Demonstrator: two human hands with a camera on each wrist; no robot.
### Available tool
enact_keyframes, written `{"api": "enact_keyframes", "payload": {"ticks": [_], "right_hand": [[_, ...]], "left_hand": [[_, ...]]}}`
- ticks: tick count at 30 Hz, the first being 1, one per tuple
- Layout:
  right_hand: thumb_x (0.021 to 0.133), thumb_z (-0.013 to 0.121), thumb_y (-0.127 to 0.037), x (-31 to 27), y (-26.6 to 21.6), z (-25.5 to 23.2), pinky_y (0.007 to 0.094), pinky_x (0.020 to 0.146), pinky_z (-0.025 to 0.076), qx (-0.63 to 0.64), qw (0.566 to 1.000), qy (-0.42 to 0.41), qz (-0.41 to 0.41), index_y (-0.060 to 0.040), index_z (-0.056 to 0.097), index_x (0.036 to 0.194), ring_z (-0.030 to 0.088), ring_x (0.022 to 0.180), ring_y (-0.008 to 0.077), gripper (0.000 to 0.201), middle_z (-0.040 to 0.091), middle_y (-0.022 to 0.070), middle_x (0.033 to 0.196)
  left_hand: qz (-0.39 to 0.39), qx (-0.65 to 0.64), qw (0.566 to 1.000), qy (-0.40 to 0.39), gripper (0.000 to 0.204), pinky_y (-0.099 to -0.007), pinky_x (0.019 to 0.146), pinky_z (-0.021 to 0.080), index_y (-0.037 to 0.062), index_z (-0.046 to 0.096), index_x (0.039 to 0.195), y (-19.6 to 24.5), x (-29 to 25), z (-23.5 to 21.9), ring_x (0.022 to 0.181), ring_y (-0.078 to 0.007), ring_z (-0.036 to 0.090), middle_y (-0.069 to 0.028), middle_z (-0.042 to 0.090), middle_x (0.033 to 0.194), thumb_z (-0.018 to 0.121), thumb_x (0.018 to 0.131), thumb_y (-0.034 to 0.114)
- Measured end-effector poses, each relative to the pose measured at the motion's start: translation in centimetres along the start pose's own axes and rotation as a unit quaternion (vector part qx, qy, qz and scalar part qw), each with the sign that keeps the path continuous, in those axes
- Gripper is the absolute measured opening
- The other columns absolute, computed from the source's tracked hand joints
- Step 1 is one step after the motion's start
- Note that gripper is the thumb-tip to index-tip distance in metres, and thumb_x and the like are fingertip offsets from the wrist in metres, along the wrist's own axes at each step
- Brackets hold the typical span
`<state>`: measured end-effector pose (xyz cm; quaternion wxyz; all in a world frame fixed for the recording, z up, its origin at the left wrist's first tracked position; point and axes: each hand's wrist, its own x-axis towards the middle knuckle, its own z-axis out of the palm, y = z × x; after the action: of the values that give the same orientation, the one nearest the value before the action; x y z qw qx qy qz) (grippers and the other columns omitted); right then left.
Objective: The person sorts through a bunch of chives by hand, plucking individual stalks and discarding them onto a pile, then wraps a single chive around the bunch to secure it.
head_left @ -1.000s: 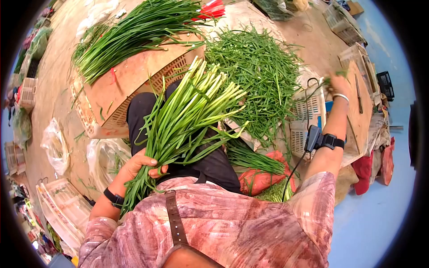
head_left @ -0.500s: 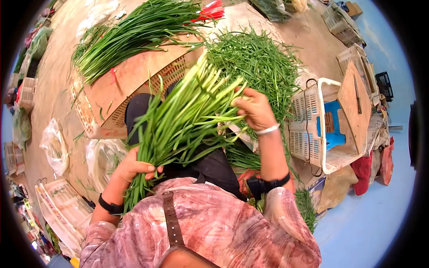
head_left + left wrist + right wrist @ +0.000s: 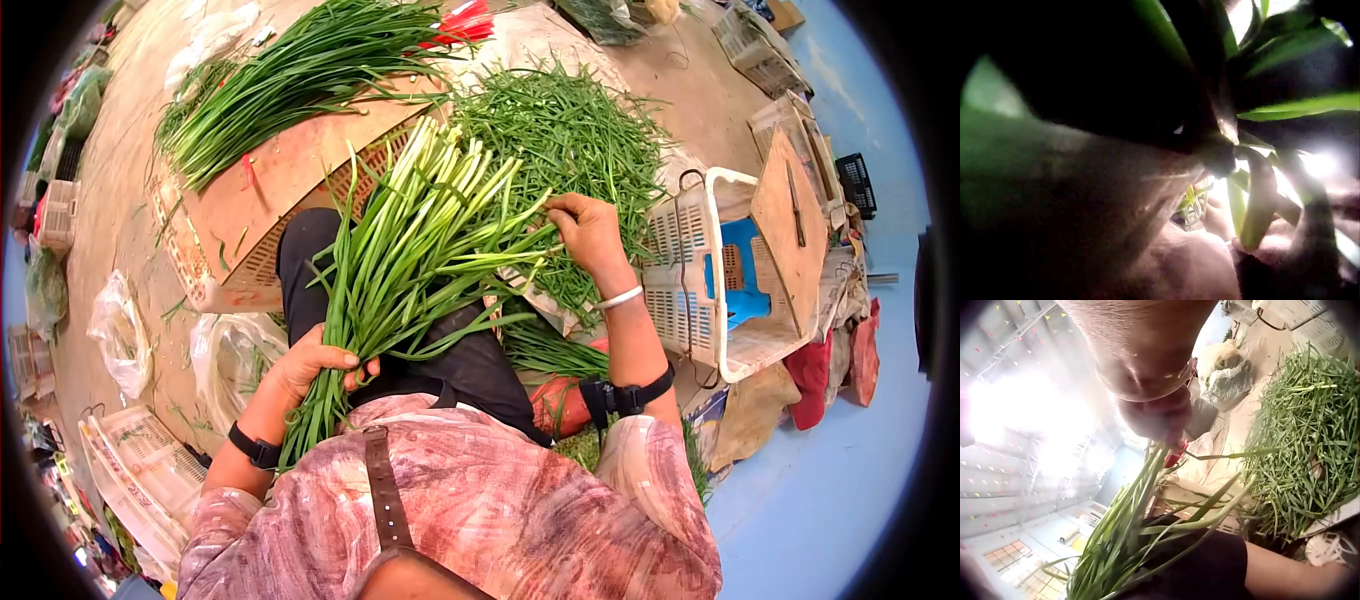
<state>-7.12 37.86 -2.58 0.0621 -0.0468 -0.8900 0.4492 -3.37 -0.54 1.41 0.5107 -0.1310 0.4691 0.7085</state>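
In the head view my left hand (image 3: 318,362) grips a thick bunch of garlic chives (image 3: 415,235) by its leafy end, over my lap. The pale stem ends fan out upward and to the right. My right hand (image 3: 592,235) is at the right side of the fan, thumb and forefinger pinching a thin chive stalk (image 3: 535,212) near its end. The right wrist view has the same hand (image 3: 1157,419) from behind, with stems (image 3: 1141,494) running down from the fingertips. Dark leaves and part of the hand fill the left wrist view.
A loose heap of cut greens (image 3: 565,150) lies ahead on a sheet. At the front left, long chives (image 3: 290,85) lie on a board (image 3: 300,170) over a crate. To the right stands a white crate (image 3: 685,285) with a board and knife (image 3: 795,205). Plastic bags (image 3: 120,335) lie left.
My right hand has come back from above the right-hand crate to the bunch, then shifted slightly outward, pinching a stalk. The left hand keeps its grip on the bunch.
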Motion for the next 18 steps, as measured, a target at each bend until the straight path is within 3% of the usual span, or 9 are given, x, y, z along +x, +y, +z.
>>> {"api": "enact_keyframes", "payload": {"ticks": [1,2,4,8,10,12,15,16,18], "right_hand": [[0.076,0.065,-0.003,0.5,0.6,-0.3,0.0298,0.056,0.050,-0.096,0.991,0.045,-0.083,-0.0019,0.067,0.086,0.062,0.058,0.0218,0.010,0.066,0.0137,0.074],[0.074,0.066,-0.004,1.0,1.1,-0.9,0.0321,0.061,0.050,-0.117,0.990,0.046,-0.069,-0.0039,0.067,0.085,0.064,0.065,0.0288,0.010,0.065,0.0167,0.077],[0.075,0.066,-0.004,2.4,3.9,-2.7,0.0323,0.061,0.050,-0.142,0.980,0.103,-0.091,-0.0044,0.068,0.083,0.063,0.064,0.0265,0.009,0.065,0.0166,0.074],[0.077,0.062,-0.005,4.8,8.5,-7.2,0.0320,0.061,0.050,-0.290,0.931,0.220,-0.021,-0.0041,0.068,0.084,0.064,0.065,0.0257,0.010,0.065,0.0156,0.073],[0.077,0.063,-0.007,4.8,4.4,-7.3,0.0311,0.063,0.050,-0.213,0.944,0.245,-0.053,-0.0023,0.068,0.086,0.064,0.066,0.0238,0.012,0.066,0.0149,0.075],[0.078,0.064,-0.009,3.8,-1.2,-4.2,0.0300,0.064,0.050,-0.041,0.991,0.119,-0.037,0.0000,0.067,0.087,0.064,0.069,0.0184,0.013,0.068,0.0116,0.080],[0.078,0.068,-0.014,3.2,-3.8,1.4,0.0285,0.063,0.048,0.120,0.967,-0.137,0.179,0.0048,0.065,0.091,0.063,0.072,0.0156,0.023,0.067,0.0131,0.081],[0.078,0.068,-0.012,3.4,-1.3,3.6,0.0234,0.049,0.043,0.007,0.988,-0.110,0.112,0.0019,0.064,0.092,0.056,0.058,0.0102,0.020,0.063,0.0072,0.073],[0.077,0.068,-0.010,3.4,-0.6,5.5,0.0234,0.047,0.043,0.162,0.980,-0.099,0.063,0.0030,0.064,0.087,0.054,0.054,0.0107,0.017,0.061,0.0057,0.068]], "left_hand": [[-0.006,0.002,1.000,0.003,0.050,-0.0246,0.048,0.047,-0.0041,0.050,0.113,0.0,0.1,-0.2,0.053,-0.0156,0.055,-0.0180,0.062,0.081,0.065,0.067,0.007],[-0.012,0.004,1.000,0.006,0.054,-0.0249,0.047,0.045,-0.0033,0.048,0.116,0.0,0.2,-0.4,0.053,-0.0163,0.054,-0.0190,0.061,0.081,0.065,0.066,0.007],[-0.014,0.003,1.000,0.000,0.054,-0.0253,0.048,0.045,-0.0031,0.048,0.116,-0.1,0.3,-0.8,0.053,-0.0162,0.054,-0.0188,0.061,0.081,0.065,0.066,0.007],[-0.015,0.000,1.000,-0.017,0.052,-0.0265,0.048,0.044,-0.0028,0.048,0.115,-0.3,0.5,-1.1,0.052,-0.0158,0.053,-0.0183,0.061,0.081,0.065,0.066,0.008],[-0.011,0.001,1.000,-0.015,0.052,-0.0265,0.048,0.044,-0.0028,0.048,0.114,-0.1,0.6,-0.9,0.052,-0.0158,0.053,-0.0181,0.061,0.081,0.065,0.066,0.008],[-0.017,0.007,1.000,-0.016,0.052,-0.0265,0.049,0.044,-0.0029,0.049,0.114,-0.1,0.6,-0.7,0.052,-0.0157,0.053,-0.0179,0.061,0.081,0.065,0.066,0.008],[-0.016,-0.013,1.000,-0.018,0.041,-0.0249,0.048,0.045,-0.0035,0.053,0.106,-0.2,0.8,-0.7,0.051,-0.0143,0.053,-0.0163,0.062,0.080,0.064,0.068,0.005],[-0.017,-0.004,1.000,-0.019,0.046,-0.0256,0.048,0.044,-0.0033,0.051,0.110,-0.2,0.9,-0.8,0.051,-0.0149,0.053,-0.0167,0.061,0.080,0.064,0.067,0.007],[-0.016,0.004,1.000,-0.018,0.051,-0.0264,0.049,0.043,-0.0030,0.049,0.114,-0.2,0.8,-1.0,0.052,-0.0154,0.052,-0.0171,0.061,0.080,0.065,0.066,0.008]]}}
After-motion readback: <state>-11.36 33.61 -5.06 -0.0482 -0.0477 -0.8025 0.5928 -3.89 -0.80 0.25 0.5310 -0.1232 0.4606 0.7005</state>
